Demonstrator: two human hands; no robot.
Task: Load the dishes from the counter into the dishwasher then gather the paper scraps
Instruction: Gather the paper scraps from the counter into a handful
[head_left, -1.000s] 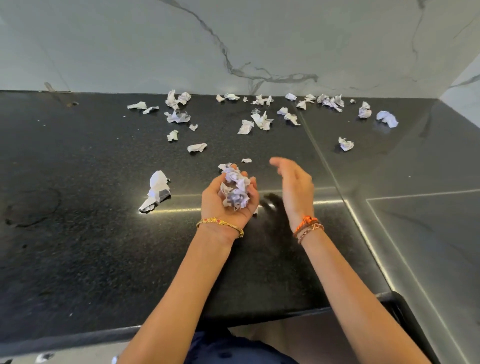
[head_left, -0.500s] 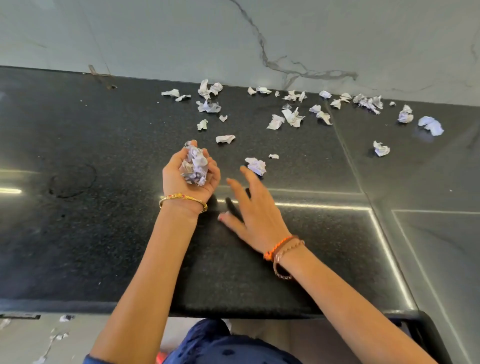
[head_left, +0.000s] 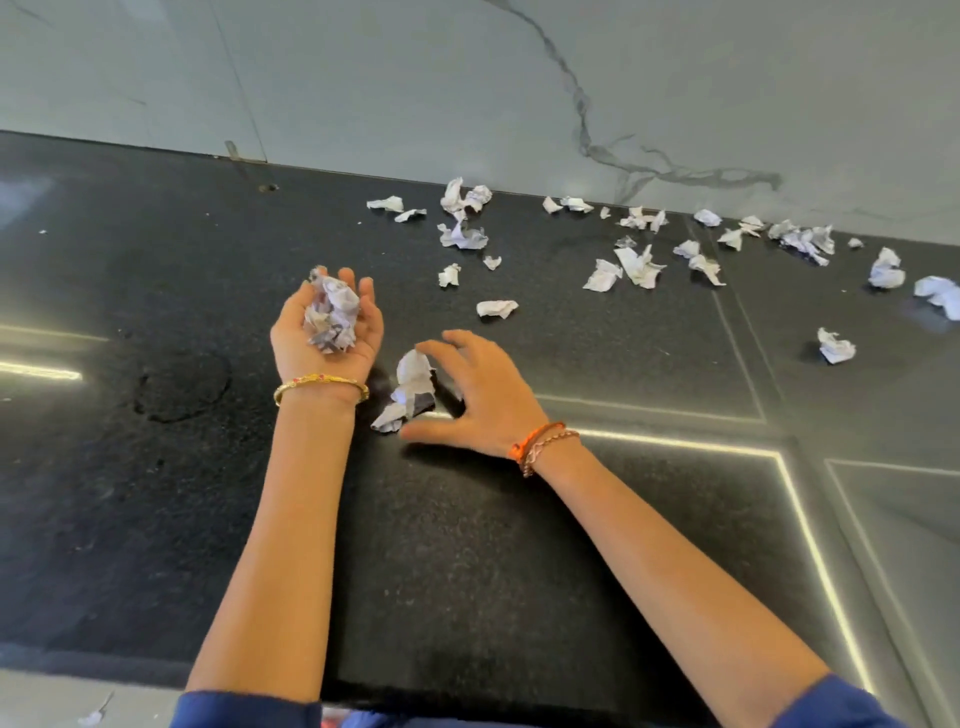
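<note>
The left hand (head_left: 327, 338) cups a crumpled white wad (head_left: 332, 317); at its 4 o'clock, the right hand (head_left: 480, 397) spreads curled fingers around a torn scrap (head_left: 410, 387).

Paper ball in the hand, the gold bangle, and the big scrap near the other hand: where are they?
paper ball (head_left: 332, 317): head view, middle of the wad.
gold bangle (head_left: 319, 383): head view, top of the band.
big scrap (head_left: 413, 387): head view, its white middle.

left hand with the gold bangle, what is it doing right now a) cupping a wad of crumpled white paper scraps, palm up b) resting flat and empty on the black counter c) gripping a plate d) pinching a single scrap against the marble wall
a: the left hand with the gold bangle lies palm up, fingers curled round a wad of crumpled white paper scraps above the black counter.
</note>
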